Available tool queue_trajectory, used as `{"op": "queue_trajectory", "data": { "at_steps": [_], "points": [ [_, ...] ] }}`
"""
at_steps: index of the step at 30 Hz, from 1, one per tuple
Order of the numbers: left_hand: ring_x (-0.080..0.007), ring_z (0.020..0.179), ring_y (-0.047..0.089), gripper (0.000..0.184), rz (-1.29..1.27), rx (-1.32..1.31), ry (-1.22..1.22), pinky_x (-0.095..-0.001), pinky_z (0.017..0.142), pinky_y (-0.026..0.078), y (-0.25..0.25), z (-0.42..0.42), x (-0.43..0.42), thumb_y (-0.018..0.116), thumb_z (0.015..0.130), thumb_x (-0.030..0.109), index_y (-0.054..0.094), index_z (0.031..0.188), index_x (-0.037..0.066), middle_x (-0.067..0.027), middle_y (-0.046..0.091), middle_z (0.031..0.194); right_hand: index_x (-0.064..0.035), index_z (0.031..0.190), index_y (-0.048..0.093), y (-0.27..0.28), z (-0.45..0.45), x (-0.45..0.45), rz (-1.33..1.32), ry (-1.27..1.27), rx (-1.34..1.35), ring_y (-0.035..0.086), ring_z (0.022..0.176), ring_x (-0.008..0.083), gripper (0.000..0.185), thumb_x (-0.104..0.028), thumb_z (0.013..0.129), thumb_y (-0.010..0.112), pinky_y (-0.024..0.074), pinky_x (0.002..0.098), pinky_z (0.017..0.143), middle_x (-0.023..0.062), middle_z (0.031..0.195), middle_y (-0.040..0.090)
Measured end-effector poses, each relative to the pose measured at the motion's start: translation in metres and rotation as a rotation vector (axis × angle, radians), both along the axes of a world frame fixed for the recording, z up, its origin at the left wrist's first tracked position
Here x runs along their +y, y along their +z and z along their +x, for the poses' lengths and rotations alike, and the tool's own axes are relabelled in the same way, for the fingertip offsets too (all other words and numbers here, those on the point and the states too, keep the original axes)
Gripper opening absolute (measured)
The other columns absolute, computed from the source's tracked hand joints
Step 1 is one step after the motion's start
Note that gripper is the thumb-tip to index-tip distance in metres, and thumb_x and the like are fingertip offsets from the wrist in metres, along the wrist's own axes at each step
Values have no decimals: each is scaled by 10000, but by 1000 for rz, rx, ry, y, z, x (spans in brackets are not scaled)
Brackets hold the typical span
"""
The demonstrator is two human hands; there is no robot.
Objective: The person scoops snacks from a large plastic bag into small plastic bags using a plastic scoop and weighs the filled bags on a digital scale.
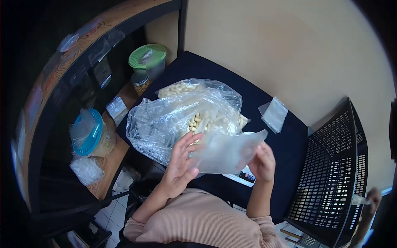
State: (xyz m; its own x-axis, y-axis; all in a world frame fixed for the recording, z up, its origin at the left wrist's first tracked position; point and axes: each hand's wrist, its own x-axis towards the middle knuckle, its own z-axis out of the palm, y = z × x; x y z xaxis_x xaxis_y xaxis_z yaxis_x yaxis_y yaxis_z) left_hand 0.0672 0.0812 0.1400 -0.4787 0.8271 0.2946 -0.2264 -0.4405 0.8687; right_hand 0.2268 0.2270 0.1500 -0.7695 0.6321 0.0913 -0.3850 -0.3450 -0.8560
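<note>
A small clear plastic bag (225, 153) is spread flat in front of me, its surface slightly blurred. My right hand (263, 162) pinches the bag's right edge. At the bag's left edge is my left hand (178, 165), fingers spread and palm turned toward the plastic; it may touch the edge. Behind lies a large crinkled clear plastic sack (155, 126), with pale, finger-shaped pieces (194, 123) showing through its opening. Partly hidden beneath the small bag is a white digital scale (245, 177) with buttons on its front.
Another bag of pale pieces (180, 88) lies at the back of the dark table (285, 157). Stacked flat plastic bags (274, 115) lie right. Black crates (331, 169) stand at the table's right side. Left shelving holds green-lidded (147, 56) and blue-lidded tubs (88, 132). Another person's hand (375, 198) appears far right.
</note>
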Motion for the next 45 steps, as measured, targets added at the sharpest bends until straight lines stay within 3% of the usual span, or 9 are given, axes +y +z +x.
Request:
{"op": "queue_trajectory", "data": {
  "at_steps": [6, 7, 9, 10, 15, 29, 36, 38, 45],
  "points": [
    [-154, 789, 611, 202, -128, -102, -81, -238, 698, 498, -10, -26, -17, 610, 757, -50, 504, 926, -21, -102, 582, 886, 11, 928, 501, -17, -1, -1, 154, 5, -273, 601, 596, 189, 240, -210, 910, 409, 491, 267, 597, 125, 890, 594],
    [-157, 750, 621, 187, -127, -51, -57, -244, 683, 503, -10, -26, -20, 637, 734, -50, 518, 875, -25, -95, 594, 830, 15, 932, 520, -17, -11, -8, 225, -270, -352, 574, 698, 177, 210, -182, 874, 479, 439, 260, 649, 106, 889, 587],
    [-136, 680, 619, 219, -84, -82, 92, -242, 661, 507, -6, -26, -28, 686, 679, -64, 504, 783, -1, -83, 606, 715, 24, 945, 527, -8, -34, -18, 965, -843, -502, 536, 795, 190, 202, -120, 805, 551, 404, 280, 696, 118, 886, 570],
    [-128, 670, 615, 244, -42, -44, 163, -236, 651, 503, -3, -26, -32, 700, 660, -68, 497, 772, 7, -80, 605, 699, 28, 934, 534, 0, -34, -29, 971, -863, -485, 532, 835, 206, 236, -62, 728, 605, 406, 293, 687, 142, 916, 560],
    [-104, 639, 593, 343, 88, 74, 313, -201, 581, 462, -2, -18, -41, 761, 590, -59, 464, 726, 45, -83, 590, 650, 10, 984, 597, 16, -57, -76, 1137, -296, 66, 599, 774, 235, 363, -76, 653, 719, 489, 303, 656, 131, 913, 596],
    [-91, 556, 598, 312, -182, 296, 620, -183, 501, 448, -8, 31, -74, 819, 548, 53, 511, 600, 44, -44, 593, 586, 4, 1037, 608, 4, -51, -70, 766, 449, 77, 636, 790, 264, 261, -31, 780, 582, 502, 303, 698, 181, 935, 629],
    [-111, 551, 548, 265, -244, 493, 584, -213, 505, 428, -7, 43, -89, 771, 595, 32, 523, 689, 25, -59, 558, 629, 28, 840, 559, -4, -52, -80, 967, 440, 116, 561, 636, 276, 79, -28, 785, 549, 457, 330, 555, 137, 769, 559],
    [-162, 570, 511, 201, -360, 825, 650, -251, 505, 416, -4, 50, -92, 690, 677, 14, 503, 750, 14, -89, 512, 688, 20, 811, 535, -8, -53, -86, 998, 400, 104, 543, 600, 269, 62, -30, 778, 550, 451, 323, 537, 122, 740, 524],
    [-220, 577, 487, 112, -586, 710, 628, -292, 509, 413, -16, 65, -96, 540, 763, 26, 438, 792, -11, -117, 446, 745, 25, 798, 552, -26, -53, -98, 1149, 308, 3, 524, 543, 237, 50, -23, 792, 542, 440, 307, 484, 115, 685, 518]
  ]
}}
